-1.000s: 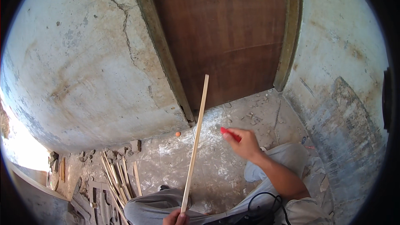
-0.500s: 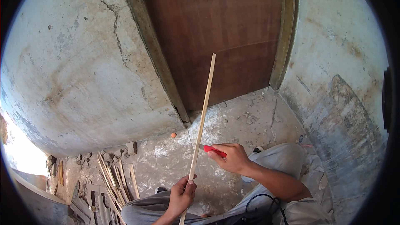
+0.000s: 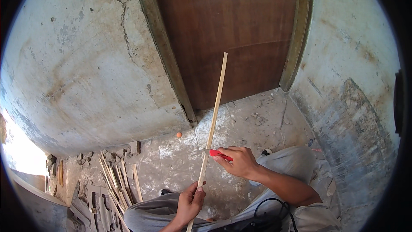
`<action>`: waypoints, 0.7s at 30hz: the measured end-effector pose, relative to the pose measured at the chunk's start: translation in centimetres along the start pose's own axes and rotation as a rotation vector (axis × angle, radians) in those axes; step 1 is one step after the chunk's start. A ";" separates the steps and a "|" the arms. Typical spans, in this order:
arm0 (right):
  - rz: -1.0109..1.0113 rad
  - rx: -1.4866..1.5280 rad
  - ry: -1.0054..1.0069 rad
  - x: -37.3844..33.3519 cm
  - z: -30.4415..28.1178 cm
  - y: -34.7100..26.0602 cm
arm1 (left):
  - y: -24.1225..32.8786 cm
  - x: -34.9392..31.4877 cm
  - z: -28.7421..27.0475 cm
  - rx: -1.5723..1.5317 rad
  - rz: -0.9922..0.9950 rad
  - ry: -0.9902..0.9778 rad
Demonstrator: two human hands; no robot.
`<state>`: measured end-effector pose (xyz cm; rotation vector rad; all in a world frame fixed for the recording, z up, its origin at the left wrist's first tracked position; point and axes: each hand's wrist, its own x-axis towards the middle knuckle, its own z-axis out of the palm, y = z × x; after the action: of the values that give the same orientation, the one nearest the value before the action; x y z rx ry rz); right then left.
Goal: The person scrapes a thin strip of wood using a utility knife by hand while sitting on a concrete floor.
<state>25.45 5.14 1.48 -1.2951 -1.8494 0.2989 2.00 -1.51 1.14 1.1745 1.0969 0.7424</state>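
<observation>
A long, thin wooden strip slants up and away from me, its far end in front of the brown door. Low on the strip, my left hand is closed round it, thumb on top. My right hand grips a red-handled utility knife. The knife's short blade meets the strip at about its middle, a little above my left hand. The strip's lower end passes beneath my left hand toward the picture's bottom edge.
Several more wooden strips lie in a loose pile at my left, beside rubble along the cracked wall. A small orange ball sits on the dusty tiled floor. Ahead stands the brown door; a black cable loops over my lap.
The strip's far end has shifted slightly to the right. My left hand has moved a little right too, while the knife blade stays at the strip. The view has tilted slightly.
</observation>
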 end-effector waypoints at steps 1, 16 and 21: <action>-0.014 -0.016 0.012 0.0 0.0 0.0 | -0.1 -0.1 -0.1 -0.002 -0.001 0.001; 0.029 -0.095 -0.021 0.3 -0.2 -0.1 | -1.8 -0.4 0.0 0.237 0.107 0.092; 0.050 -0.118 -0.022 0.3 -0.3 -0.5 | -1.9 -0.5 -0.2 0.291 0.127 0.120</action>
<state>25.29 5.07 2.12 -1.4253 -1.8791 0.2336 1.48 -2.37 -0.51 1.4724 1.2695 0.7763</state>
